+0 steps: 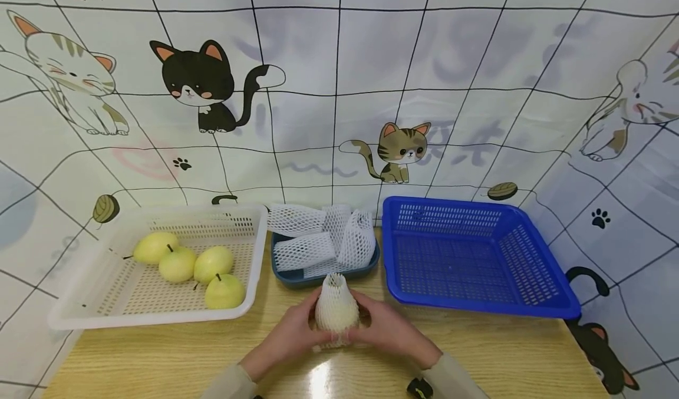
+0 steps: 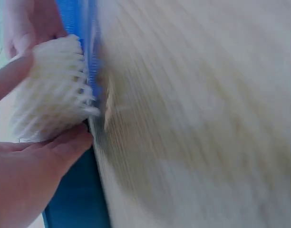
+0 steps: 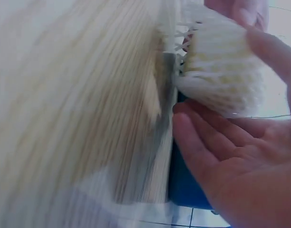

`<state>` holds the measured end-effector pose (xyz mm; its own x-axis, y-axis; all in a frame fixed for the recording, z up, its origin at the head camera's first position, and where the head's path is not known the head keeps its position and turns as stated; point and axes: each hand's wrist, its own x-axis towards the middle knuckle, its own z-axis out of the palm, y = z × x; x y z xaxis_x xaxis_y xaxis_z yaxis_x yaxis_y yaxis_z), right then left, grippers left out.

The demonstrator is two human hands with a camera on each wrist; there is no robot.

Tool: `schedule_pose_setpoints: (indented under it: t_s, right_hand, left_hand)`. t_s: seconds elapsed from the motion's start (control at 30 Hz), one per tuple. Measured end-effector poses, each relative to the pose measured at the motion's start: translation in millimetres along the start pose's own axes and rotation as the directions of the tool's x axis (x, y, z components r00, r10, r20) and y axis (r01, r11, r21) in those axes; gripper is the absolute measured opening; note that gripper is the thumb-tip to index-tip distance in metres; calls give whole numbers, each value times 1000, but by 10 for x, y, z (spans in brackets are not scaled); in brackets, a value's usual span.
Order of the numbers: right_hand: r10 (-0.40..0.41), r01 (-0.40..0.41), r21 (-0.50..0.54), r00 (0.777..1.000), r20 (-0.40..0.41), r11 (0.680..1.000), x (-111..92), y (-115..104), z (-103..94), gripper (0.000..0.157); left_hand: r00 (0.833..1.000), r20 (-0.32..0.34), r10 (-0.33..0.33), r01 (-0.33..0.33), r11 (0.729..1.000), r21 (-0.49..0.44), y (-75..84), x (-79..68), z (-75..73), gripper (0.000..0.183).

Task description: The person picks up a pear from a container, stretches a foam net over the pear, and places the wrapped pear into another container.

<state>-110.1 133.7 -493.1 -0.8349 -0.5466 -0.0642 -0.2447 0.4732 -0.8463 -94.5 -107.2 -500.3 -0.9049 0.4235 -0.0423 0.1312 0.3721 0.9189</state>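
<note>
A yellow-green pear in a white foam net (image 1: pixel 337 310) stands upright at the front middle of the table, the net's gathered end pointing up. My left hand (image 1: pixel 292 327) grips it from the left and my right hand (image 1: pixel 386 329) from the right. Thumbs lie on the near side in the head view, and the other fingers pass behind it, partly hidden. In the left wrist view, pale yellow shows through the mesh of the foam net (image 2: pixel 55 90). The right wrist view shows the right hand's fingers (image 3: pixel 207 133) bent along the net's side.
A white basket (image 1: pixel 154 319) at the left holds several bare pears (image 1: pixel 177 264). Behind the hands, a dark teal tray (image 1: pixel 297 280) carries several foam nets (image 1: pixel 305 251). On the right stands a blue basket (image 1: pixel 451 269). A cat-patterned wall covering (image 1: pixel 307 116) rises behind the table (image 1: pixel 504 352).
</note>
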Motion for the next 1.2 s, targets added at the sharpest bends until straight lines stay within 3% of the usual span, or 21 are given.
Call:
schedule_pose_setpoints:
  t_s: [0.07,0.17,0.27,0.37,0.47,0.6,0.67,0.73,0.87,0.93,0.97,1.2]
  right_hand:
    - [22,-21,116,1000,-7,993,-6,-5,3,84]
    - [47,-39,272,999,-23,961,-14,-24,27,77]
    - [33,-14,320,998,-56,947,-41,-45,50,68]
    - [-18,46,310,995,-95,950,-89,-56,51,58]
    - [-71,105,249,987,-143,963,-144,-53,34,51]
    - [-156,186,123,963,-220,975,-185,-48,28,56]
    - [-249,259,3,932,-264,966,-189,-47,33,61]
    - [-385,350,-164,874,-297,922,-176,-49,39,61]
    - [-636,467,-467,699,-325,751,-106,-84,47,51]
    - [-692,487,-522,645,-325,700,-74,-110,54,43]
    - [-705,496,-531,630,-324,687,-65,-122,58,39]
    - [-721,490,-557,608,-333,670,-53,-148,83,28]
  left_hand:
    - [999,11,-44,45,984,-173,3,-16,-13,93]
    - [994,23,-103,104,915,-389,31,-37,-13,85]
    - [991,22,-134,128,871,-475,71,-54,10,79]
    - [989,36,-147,142,818,-558,114,-72,38,75]
    - [987,57,-147,147,731,-666,151,-83,57,72]
    - [989,55,-140,133,642,-755,180,-92,74,66]
    - [988,46,-149,129,614,-779,186,-92,83,65]
    - [986,34,-165,126,586,-800,195,-90,89,66]
    - [983,16,-183,115,547,-829,202,-91,109,67]
    - [982,4,-189,106,532,-840,204,-93,121,67]
    - [982,1,-191,104,529,-842,205,-95,128,67]
    - [981,-20,-195,83,506,-859,229,-87,171,67]
